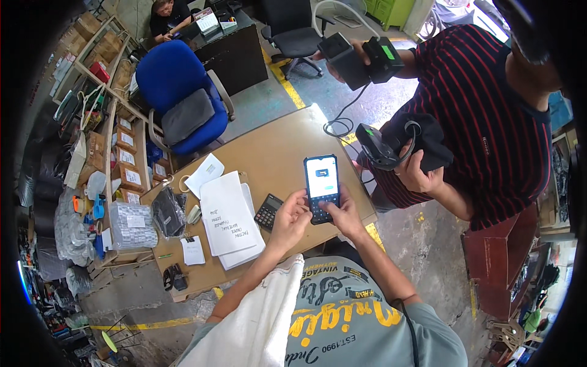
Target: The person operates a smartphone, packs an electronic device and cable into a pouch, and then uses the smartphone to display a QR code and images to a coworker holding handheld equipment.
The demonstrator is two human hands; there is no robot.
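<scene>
Above the near edge of the wooden table (275,153), both hands hold one black smartphone (321,186) upright, screen lit and facing the camera. Left hand (290,219) wraps the phone's lower left side, fingers curled behind it, thumb lying near the lower screen. Right hand (343,215) cups the lower right side in the same way, thumb on the keyboard area of the display. Both grips are closed on the phone; it does not touch the table.

On the table, left of the hands: a dark calculator (268,211) just beside the left hand, then a stack of white papers (227,221) with handwriting on the top sheet. Further left lie a black pouch in clear plastic (167,212), a small white card (193,250) and a black object near the front corner (175,278).

Across the table stands another person in a dark striped shirt (483,116), holding black devices with cables: one raised in the upper hand (361,58), another against a black cap in the lower hand (403,153).

A blue office chair (177,92) stands beyond the far left of the table. A white cloth (263,324) drapes over the wearer's left shoulder.
</scene>
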